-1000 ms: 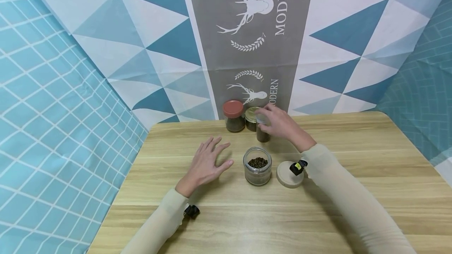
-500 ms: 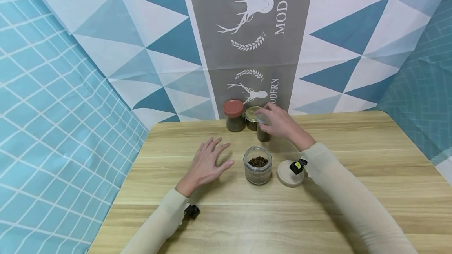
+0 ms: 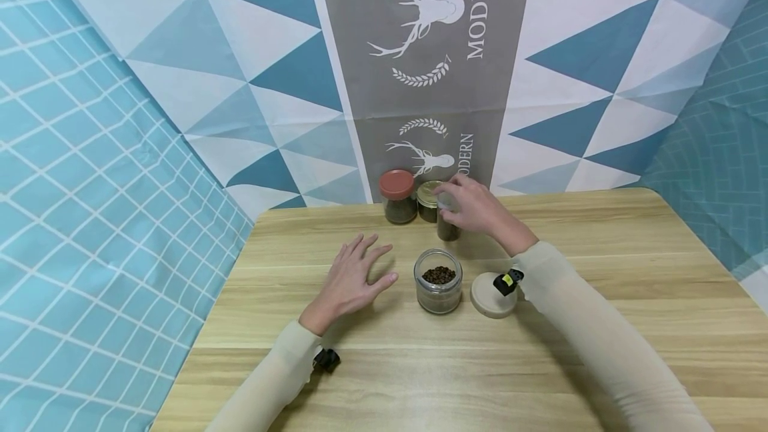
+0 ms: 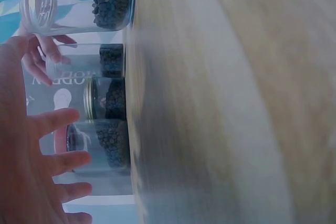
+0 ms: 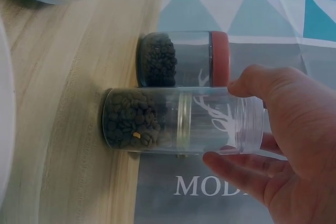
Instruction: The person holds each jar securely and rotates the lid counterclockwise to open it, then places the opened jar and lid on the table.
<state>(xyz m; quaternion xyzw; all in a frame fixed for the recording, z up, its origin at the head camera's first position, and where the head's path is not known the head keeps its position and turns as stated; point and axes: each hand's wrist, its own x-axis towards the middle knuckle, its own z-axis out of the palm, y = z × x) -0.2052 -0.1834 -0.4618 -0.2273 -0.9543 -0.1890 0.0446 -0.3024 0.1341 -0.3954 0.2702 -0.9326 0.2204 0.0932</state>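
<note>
tall jar (image 5: 157, 120) stands upright; right hand (image 3: 472, 207) grips its top.

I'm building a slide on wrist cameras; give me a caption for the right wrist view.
The right hand holds a clear jar near its top; a red-lidded jar stands beyond.

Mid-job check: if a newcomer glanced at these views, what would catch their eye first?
Probably the big white stag's head on the grey panel behind the table. Next, the red-lidded jar near the table's far edge. Then the right hand, thumb and fingers about the top of a tall clear jar with dark beans at its bottom.
</note>
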